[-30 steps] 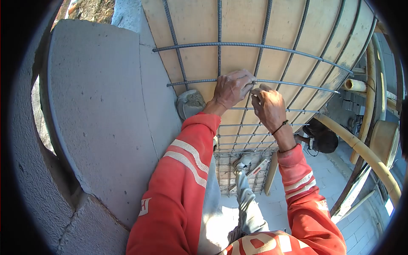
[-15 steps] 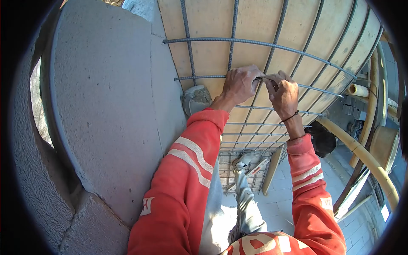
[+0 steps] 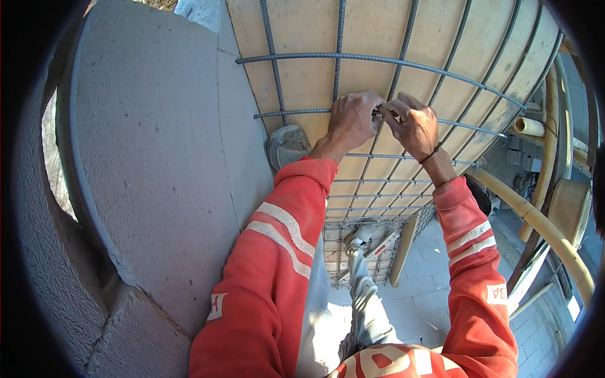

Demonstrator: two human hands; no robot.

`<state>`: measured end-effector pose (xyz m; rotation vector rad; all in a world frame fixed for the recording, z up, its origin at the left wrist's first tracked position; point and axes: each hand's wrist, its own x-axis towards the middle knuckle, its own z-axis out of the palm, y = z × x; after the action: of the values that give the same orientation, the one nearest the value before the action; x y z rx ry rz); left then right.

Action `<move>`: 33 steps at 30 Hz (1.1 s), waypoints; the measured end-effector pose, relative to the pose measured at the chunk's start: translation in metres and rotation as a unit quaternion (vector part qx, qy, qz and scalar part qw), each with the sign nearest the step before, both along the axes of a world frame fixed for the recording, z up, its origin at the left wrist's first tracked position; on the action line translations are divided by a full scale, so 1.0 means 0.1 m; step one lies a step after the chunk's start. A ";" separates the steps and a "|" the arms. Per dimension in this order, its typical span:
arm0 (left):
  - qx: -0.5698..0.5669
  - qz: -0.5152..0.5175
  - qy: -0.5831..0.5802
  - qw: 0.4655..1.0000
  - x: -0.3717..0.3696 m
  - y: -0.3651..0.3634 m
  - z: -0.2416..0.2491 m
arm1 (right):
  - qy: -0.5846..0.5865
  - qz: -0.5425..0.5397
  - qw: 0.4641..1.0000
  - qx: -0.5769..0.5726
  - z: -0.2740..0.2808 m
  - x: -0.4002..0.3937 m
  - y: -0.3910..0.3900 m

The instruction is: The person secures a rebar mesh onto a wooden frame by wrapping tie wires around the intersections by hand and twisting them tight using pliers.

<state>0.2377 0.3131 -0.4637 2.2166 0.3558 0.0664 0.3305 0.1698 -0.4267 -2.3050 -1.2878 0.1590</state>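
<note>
Grey blockwork point(image 3: 151, 164) occupied the left side of the head view, and a pale wooden panel point(image 3: 309, 25) stood beside it at the far side. Across the panel lay a steel bar grid point(image 3: 338, 55), made up of ribbed bars crossing one another. Its second cross bar point(image 3: 296, 113) ran from left to right behind both hands.

The left hand point(image 3: 357, 120) was positioned at a bar crossing, with its fingers curled. The right hand point(image 3: 416, 126), fitted with a dark wristband point(image 3: 430, 154), was placed just right of it, thumb and fingers bent toward the same crossing. The fingertips of the two hands were close together; a small dark item showed between them. How far each grip was closed, and on what, could not be told, because the hands hid the contact point.

A round grey fitting point(image 3: 288, 146) was located left of the left wrist, next to the blockwork. Red sleeves point(image 3: 283, 233) with pale stripes covered both forearms. Bamboo poles point(image 3: 535, 217) stood at the right. Below the grid, a trousered leg point(image 3: 364, 293) extended over a tiled floor point(image 3: 416, 299), near a wooden post point(image 3: 404, 251).
</note>
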 end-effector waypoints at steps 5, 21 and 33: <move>-0.016 0.010 -0.029 0.999 -0.02 -0.01 -0.03 | 0.071 -0.186 0.980 0.024 -0.10 -0.10 -0.22; -0.010 -0.024 -0.094 0.995 -0.04 -0.01 -0.11 | 0.241 -0.302 0.922 0.038 -0.03 -0.71 -0.42; 0.019 -0.037 -0.063 0.997 -0.04 -0.04 -0.06 | 0.032 -0.122 0.992 0.016 0.13 -0.03 -0.16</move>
<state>0.2335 0.3095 -0.4701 2.2482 0.2041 0.1721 0.3274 0.1535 -0.4138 -2.3865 -0.9598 0.1263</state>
